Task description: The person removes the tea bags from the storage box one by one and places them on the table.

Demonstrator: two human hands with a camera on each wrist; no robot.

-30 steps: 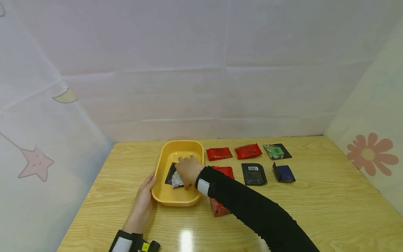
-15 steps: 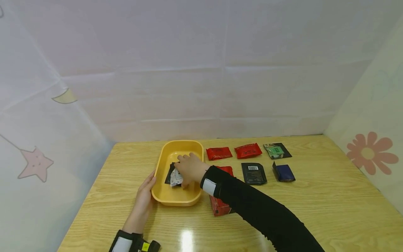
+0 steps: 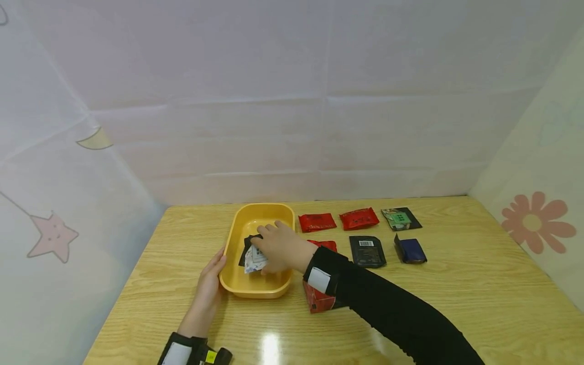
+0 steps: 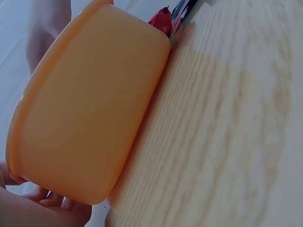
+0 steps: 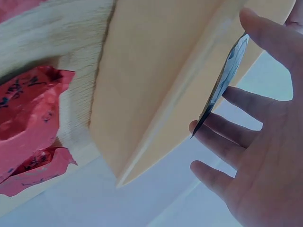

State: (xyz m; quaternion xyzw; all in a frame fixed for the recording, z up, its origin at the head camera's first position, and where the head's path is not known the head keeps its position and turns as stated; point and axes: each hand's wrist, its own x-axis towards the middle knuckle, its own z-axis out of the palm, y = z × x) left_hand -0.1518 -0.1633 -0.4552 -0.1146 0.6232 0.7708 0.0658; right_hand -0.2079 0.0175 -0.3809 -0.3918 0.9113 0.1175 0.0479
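My right hand (image 3: 284,248) is over the yellow plastic tray (image 3: 242,289), holding a small white printed packet (image 3: 253,260) between thumb and fingertips. In the right wrist view this packet (image 5: 226,75) appears edge-on, thin and flat, with the fingers spread along it. Beneath it in the tray lies a black packet (image 3: 244,256), partly covered. My left hand (image 3: 211,276) grips the tray's left side, thumb at the rim; the left wrist view has its fingers (image 4: 68,208) against the outer wall.
Right of the tray lie two small red packets (image 3: 317,222) (image 3: 359,219), a black packet with a barcode (image 3: 367,252), a green-and-black packet (image 3: 401,219) and a dark blue one (image 3: 412,251). More red packaging (image 3: 318,298) is partly hidden under my right forearm. A pale wall stands behind the table.
My right wrist and forearm have shifted a little to the right, and the white packet's visible part has moved slightly left. My left hand and the tray have stayed in place.
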